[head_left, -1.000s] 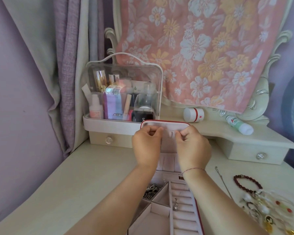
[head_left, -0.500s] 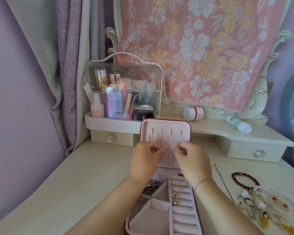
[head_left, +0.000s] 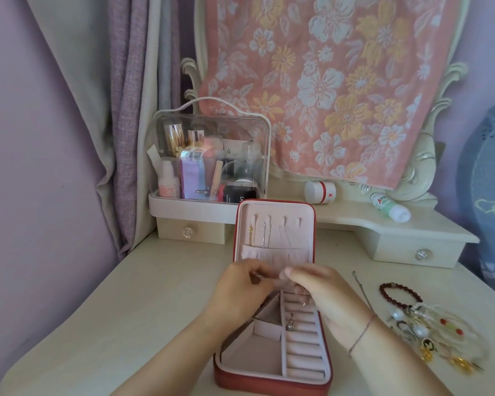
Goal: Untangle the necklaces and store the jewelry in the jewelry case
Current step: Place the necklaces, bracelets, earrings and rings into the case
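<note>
A red jewelry case (head_left: 272,380) with a pink lining stands open on the dressing table, its lid (head_left: 275,218) upright. Two thin necklaces (head_left: 259,238) hang from hooks inside the lid. My left hand (head_left: 240,290) and my right hand (head_left: 323,292) meet at the lid's lower edge, fingers curled, pinching the pink pocket flap (head_left: 277,277) there. A silver pendant (head_left: 290,324) lies on the ring rolls in the base. Whether a chain runs to my fingers is too fine to tell.
To the right lie a dark red bead bracelet (head_left: 397,294), a thin metal hook tool (head_left: 360,287) and a clear dish of rings and earrings (head_left: 440,338). A clear cosmetics box (head_left: 209,164) stands behind the case, with two bottles (head_left: 319,191) on the raised shelf.
Both hands have come down from the lid's top edge to its lower edge. The hooks and hanging necklaces inside the lid have come into view, and the view has tilted down a little.
</note>
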The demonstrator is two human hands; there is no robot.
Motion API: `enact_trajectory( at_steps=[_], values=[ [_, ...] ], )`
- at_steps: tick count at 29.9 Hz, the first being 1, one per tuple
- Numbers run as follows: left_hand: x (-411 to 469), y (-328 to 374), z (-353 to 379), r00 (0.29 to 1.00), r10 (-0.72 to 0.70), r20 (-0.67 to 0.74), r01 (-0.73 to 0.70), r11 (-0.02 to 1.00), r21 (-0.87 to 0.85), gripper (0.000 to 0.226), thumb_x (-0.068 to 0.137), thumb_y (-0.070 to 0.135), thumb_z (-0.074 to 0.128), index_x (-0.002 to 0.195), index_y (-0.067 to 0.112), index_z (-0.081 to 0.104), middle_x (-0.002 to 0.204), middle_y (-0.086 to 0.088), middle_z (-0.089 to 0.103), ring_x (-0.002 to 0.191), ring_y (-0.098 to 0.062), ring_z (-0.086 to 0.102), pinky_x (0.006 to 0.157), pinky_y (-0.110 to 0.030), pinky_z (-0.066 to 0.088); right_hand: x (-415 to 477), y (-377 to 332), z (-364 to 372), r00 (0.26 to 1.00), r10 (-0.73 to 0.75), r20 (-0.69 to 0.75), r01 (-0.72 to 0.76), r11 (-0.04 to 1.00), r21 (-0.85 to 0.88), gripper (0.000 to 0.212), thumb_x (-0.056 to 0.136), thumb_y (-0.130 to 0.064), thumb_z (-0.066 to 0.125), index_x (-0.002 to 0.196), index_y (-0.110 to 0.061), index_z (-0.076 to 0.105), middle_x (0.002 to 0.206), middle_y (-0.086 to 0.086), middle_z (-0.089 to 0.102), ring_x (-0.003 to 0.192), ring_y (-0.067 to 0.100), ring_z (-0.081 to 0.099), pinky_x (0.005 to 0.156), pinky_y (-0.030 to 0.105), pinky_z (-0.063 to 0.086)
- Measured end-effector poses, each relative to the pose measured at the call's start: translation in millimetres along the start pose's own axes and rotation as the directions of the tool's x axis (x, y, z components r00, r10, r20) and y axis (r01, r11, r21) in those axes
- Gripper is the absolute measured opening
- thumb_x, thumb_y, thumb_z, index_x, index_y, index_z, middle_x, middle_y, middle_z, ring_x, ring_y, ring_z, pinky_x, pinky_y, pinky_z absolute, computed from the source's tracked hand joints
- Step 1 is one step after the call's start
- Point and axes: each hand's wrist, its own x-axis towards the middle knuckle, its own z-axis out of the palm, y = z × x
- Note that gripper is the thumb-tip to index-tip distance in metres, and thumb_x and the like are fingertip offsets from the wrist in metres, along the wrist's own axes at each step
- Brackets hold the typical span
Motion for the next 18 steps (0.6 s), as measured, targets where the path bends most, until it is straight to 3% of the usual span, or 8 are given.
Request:
enact_trajectory(
  at_steps=[3,6,8,10,13,18],
  values=[
    [15,-4,-1,0.983,0.179,-0.032,-0.168,0.962,0.214,0.029,0.089,0.007,0.056,0.112,0.021,0.066,0.114,0.011,0.059,0.071,0.000,0.052,0.067,-0.003,0.037,-25,1,-3,0.995,-0.098,0.016,0.099,0.982,-0.159,0.023,0.090,-0.017,0.061,0.071,-0.017,0.074,0.084,-0.005,0.073,0.086,0.005,0.066,0.071,0.015,0.045],
    [29,-7,4,0.964,0.266,0.021,-0.258,0.909,0.326,0.035,0.094,0.007,0.052,0.127,0.013,0.060,0.123,0.004,0.056,0.085,-0.008,0.054,0.078,-0.006,0.040,-45,8,-6,0.990,-0.139,0.039,0.144,0.960,-0.238,0.023,0.088,-0.016,0.063,0.069,-0.020,0.074,0.090,0.001,0.069,0.085,0.011,0.065,0.074,0.016,0.050],
    [35,-8,8,0.961,0.277,0.022,-0.266,0.894,0.361,0.032,0.096,0.009,0.050,0.126,0.011,0.060,0.122,0.000,0.055,0.097,-0.019,0.059,0.087,-0.025,0.047,-54,13,-10,0.987,-0.147,0.066,0.159,0.952,-0.262,0.025,0.089,-0.016,0.062,0.068,-0.022,0.075,0.092,0.004,0.067,0.082,0.009,0.064,0.073,0.012,0.048],
    [38,-8,12,0.964,0.265,0.023,-0.254,0.892,0.374,0.031,0.097,0.011,0.049,0.126,0.010,0.060,0.121,-0.002,0.054,0.101,-0.023,0.059,0.089,-0.034,0.047,-59,17,-15,0.987,-0.134,0.091,0.155,0.945,-0.287,0.025,0.090,-0.021,0.062,0.070,-0.027,0.075,0.084,0.002,0.069,0.074,0.006,0.062,0.069,0.011,0.044],
    [38,-9,17,0.974,0.227,0.019,-0.216,0.896,0.389,0.029,0.099,0.018,0.048,0.125,0.011,0.059,0.121,-0.003,0.051,0.103,-0.023,0.058,0.090,-0.037,0.047,-60,13,-19,0.989,-0.100,0.106,0.120,0.971,-0.207,0.026,0.092,-0.019,0.058,0.071,-0.019,0.074,0.056,-0.002,0.056,0.052,0.005,0.046,0.054,0.012,0.035],
    [39,-9,19,0.986,0.165,-0.010,-0.147,0.900,0.411,0.027,0.101,0.025,0.044,0.092,0.006,0.062,0.104,-0.002,0.043,0.087,-0.025,0.055,0.079,-0.038,0.045,-33,-14,-15,0.981,-0.191,0.027,0.191,0.981,-0.011,0.024,0.094,-0.007,0.052,0.079,-0.004,0.070,0.061,0.003,0.061,0.052,0.009,0.051,0.051,0.013,0.042]
  ],
)
